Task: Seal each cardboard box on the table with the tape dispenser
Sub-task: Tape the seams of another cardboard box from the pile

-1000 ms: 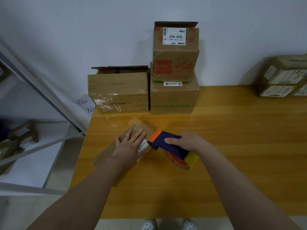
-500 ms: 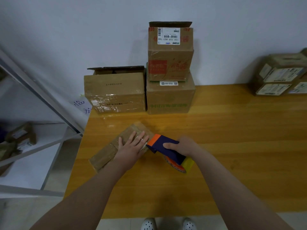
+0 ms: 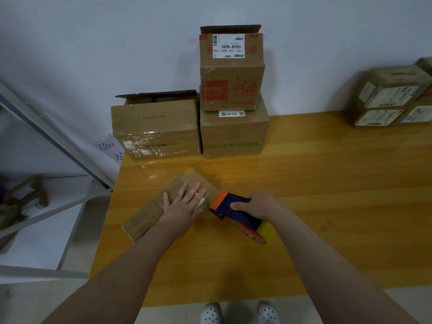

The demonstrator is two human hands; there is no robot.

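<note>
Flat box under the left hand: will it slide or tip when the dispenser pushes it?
Probably won't tip: the flat box lies low and long. Likely slides on the glossy table when the tape dispenser pushes unless the left hand pins it. Taped top looks slick.

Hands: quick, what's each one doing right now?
Left hand: open, pressing flat on the box.
Right hand: holding the tape dispenser.

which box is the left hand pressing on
The flat box nearest the person, under the left hand; the others stand further back, untouched.
</note>
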